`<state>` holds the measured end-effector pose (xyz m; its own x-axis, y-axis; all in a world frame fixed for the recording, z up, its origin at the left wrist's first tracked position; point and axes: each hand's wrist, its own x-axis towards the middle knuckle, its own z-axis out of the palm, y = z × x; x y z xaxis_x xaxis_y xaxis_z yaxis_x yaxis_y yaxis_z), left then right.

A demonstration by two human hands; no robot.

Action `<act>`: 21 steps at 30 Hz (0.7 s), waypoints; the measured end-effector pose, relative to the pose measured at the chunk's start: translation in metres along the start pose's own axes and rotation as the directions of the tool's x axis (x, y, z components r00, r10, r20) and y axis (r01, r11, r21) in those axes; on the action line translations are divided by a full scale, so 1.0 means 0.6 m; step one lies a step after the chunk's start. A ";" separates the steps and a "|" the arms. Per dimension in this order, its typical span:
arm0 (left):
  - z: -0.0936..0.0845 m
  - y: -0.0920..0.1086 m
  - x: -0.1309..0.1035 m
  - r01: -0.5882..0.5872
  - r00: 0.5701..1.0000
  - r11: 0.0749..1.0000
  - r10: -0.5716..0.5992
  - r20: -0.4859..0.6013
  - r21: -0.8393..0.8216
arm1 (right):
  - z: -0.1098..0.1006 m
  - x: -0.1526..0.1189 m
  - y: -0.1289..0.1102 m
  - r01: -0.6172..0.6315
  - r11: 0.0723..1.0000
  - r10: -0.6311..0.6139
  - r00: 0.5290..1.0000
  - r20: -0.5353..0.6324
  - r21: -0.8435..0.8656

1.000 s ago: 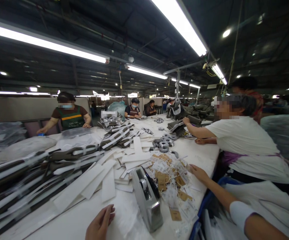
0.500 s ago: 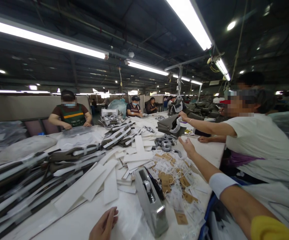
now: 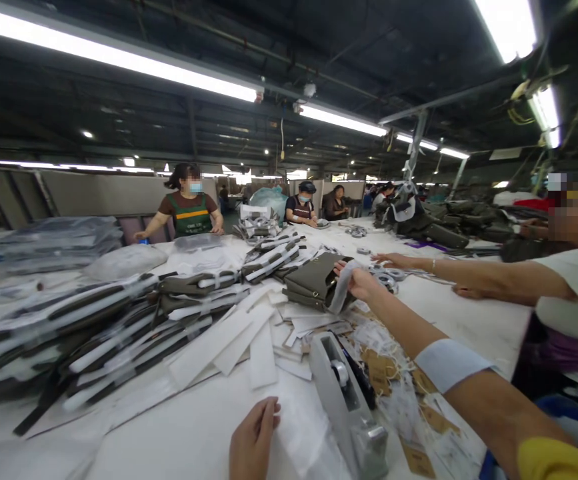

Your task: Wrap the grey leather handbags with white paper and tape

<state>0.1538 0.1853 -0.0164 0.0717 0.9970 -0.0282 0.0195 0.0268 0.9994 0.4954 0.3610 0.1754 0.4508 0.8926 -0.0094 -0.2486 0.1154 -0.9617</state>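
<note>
My right hand (image 3: 361, 283) is closed on the wrapped handle (image 3: 343, 287) of a dark olive bag (image 3: 313, 279), which tilts over the white strips. My left hand (image 3: 256, 437) hangs over the near table edge, its fingers curled together; whether anything is inside them is hidden. To its right stands a grey tape dispenser (image 3: 349, 407). Brown and clear tags (image 3: 379, 370) with strings lie in a heap beyond the dispenser. White paper strips (image 3: 233, 333) are spread left of it.
Wrapped olive straps (image 3: 119, 333) are piled at the left. A co-worker's hand (image 3: 391, 261) reaches in from the right, over rolled grey straps (image 3: 386, 277). More co-workers sit or stand across the table (image 3: 449, 300). Dark bags (image 3: 429, 220) lie at the back right.
My right hand has taken hold of the bag's handle, and the bag has come nearer and left. The co-worker's hand has let go of it. The view has turned right.
</note>
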 end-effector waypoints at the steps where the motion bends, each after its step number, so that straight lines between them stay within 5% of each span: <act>1: -0.001 0.000 0.001 0.002 1.000 1.000 -0.002 0.007 0.001 | 0.017 -0.002 -0.001 -0.029 1.000 0.028 1.000 0.012 0.006; 7: 0.000 -0.004 0.005 -0.007 1.000 1.000 0.007 0.001 -0.018 | 0.107 -0.004 -0.050 -0.119 0.993 0.118 0.990 0.075 0.010; 13: 0.004 -0.002 0.003 -0.020 1.000 0.999 0.020 -0.005 -0.050 | 0.228 -0.050 -0.125 -0.055 0.996 0.035 0.964 0.262 0.069; 18: -0.009 0.013 0.011 -0.002 0.988 0.964 -0.038 -0.147 -0.267 | 0.291 -0.158 -0.205 -0.044 0.985 -0.046 0.865 0.501 0.166; 21: -0.036 0.027 0.014 0.007 0.961 0.815 -0.166 -0.222 -0.580 | 0.293 -0.239 -0.255 -0.103 0.965 -0.086 0.743 0.663 0.240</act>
<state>0.1333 0.1958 -0.0001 -0.1554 0.9696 -0.1890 -0.5621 0.0705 0.8240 0.3179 0.2918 0.3723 -0.2124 0.9427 0.2572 -0.4917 0.1243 -0.8618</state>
